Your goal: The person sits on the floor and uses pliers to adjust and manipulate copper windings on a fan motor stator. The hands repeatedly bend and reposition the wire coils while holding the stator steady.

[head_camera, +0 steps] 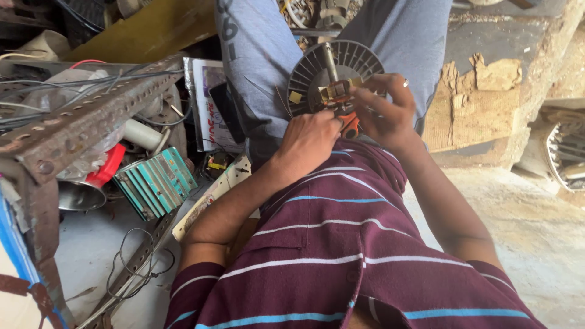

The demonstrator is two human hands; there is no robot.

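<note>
Landmark: motor (334, 76), a round grey finned body with a metal shaft, resting on the person's lap against the grey trousers (262, 67); all places below are given relative to it.
Far left of motor: rusty perforated angle bar (79, 122) running diagonally, loose grey wires over it.
Lower left of motor: red cap (106, 167) above a shiny metal bowl (79, 196); just right of these, a teal ribbed block (157, 181).
Left of motor: printed paper packet (207, 103), upright beside the trouser leg.
Left hand (308, 141): below the motor and touching its lower edge; fingers curled shut on an orange-handled tool (350, 125), whose tip meets the motor's centre.
Motor centre: brass-coloured part (335, 91) with copper windings, between the two hands.
Right hand (385, 106): at the motor's right edge, fingertips pinched on the brass-coloured part.
Right of motor: torn cardboard (472, 106) against a concrete ledge.
</note>
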